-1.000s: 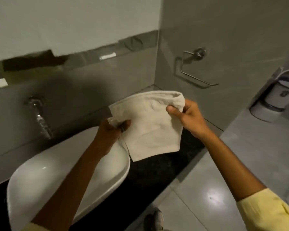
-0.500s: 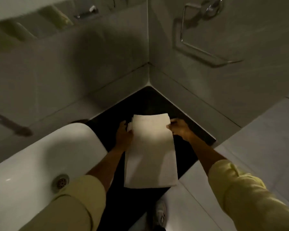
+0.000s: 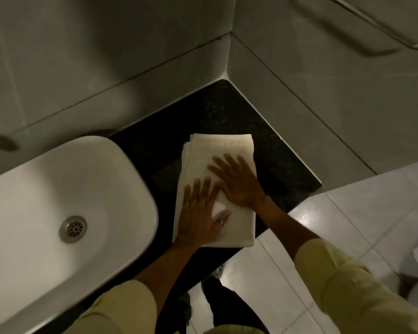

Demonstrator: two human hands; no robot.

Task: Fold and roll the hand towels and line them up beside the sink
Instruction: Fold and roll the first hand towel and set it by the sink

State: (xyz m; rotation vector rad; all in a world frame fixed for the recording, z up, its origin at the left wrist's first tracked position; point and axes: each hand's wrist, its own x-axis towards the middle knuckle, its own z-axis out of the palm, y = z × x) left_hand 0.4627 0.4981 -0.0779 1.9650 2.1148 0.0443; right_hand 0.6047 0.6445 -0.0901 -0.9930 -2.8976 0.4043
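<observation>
A cream hand towel, folded into a long rectangle, lies flat on the black counter to the right of the white sink. My left hand rests palm down on the towel's near left part, fingers spread, a ring on one finger. Just beyond it, my right hand lies flat across the towel's middle, fingers apart and pointing up-left. Neither hand grips the cloth. The towel's near edge reaches the counter's front edge.
Grey tiled walls meet in a corner behind the counter. A metal towel bar hangs on the right wall. The sink drain shows in the basin. Glossy floor tiles lie to the right, a shoe below the counter edge.
The towel went from being held up in the air to lying flat on the counter. Both hands let go of its far corners and now press flat on top of it.
</observation>
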